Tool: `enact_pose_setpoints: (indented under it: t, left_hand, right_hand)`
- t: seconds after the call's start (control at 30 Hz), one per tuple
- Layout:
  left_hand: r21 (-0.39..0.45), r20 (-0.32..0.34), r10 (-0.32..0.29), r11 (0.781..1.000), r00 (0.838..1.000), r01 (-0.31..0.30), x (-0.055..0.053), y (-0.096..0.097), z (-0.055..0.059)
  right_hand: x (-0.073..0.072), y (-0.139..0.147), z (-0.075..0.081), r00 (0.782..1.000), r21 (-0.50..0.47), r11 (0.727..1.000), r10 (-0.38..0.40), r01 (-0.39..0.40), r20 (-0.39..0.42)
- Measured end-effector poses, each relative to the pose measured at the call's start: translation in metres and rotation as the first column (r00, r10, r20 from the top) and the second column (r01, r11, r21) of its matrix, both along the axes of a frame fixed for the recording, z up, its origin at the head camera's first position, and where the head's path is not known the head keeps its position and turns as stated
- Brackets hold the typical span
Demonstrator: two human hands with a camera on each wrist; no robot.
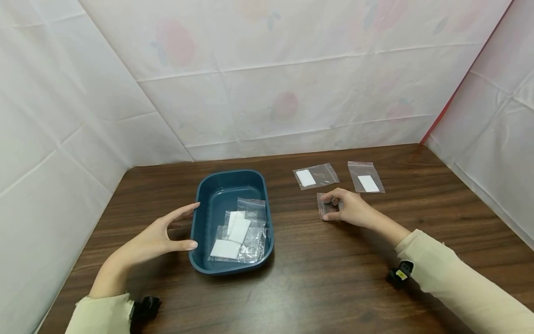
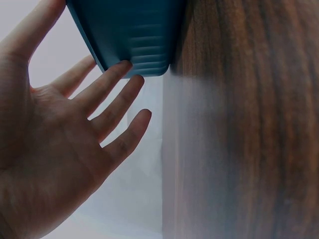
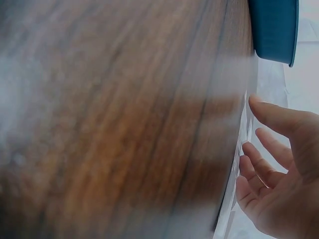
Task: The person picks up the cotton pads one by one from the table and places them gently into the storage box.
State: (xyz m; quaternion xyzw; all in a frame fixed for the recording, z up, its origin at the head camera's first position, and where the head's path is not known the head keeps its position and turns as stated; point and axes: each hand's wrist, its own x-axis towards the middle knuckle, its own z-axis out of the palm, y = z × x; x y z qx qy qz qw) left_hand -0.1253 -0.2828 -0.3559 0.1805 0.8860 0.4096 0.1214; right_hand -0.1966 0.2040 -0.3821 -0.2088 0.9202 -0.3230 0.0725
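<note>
My left hand is at the left side of a dark blue plastic bin, thumb and forefinger tips at its rim. In the left wrist view its fingers are spread, nearly straight, along the bin's outer wall. Inside the bin lie several clear zip bags with white cards. To the right, my right hand is low over a clear zip bag on the table, thumb and fingertips apart at its left part. The hand covers much of that bag.
Behind the right hand lie two more zip bags with white inserts, one bag left and another bag right. All rest on a dark wooden table. White patterned sheeting stands along the back and sides.
</note>
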Motion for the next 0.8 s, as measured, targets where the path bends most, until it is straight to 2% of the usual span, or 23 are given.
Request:
enact_pose_setpoints:
  t: [0.4,0.8]
  left_hand:
    - [-0.005,-0.014,0.003,1.0,1.0,-0.003,0.0008,0.0007,0.0004]
    - [0.008,-0.009,-0.001,1.0,1.0,0.001,0.0007,0.001,-0.0001]
  right_hand:
    - [-0.0038,-0.0031,-0.0011,1.0,0.037,0.999,-0.012,0.011,0.012]
    - [-0.0067,-0.0038,-0.0008,1.0,0.053,0.998,0.022,-0.022,-0.011]
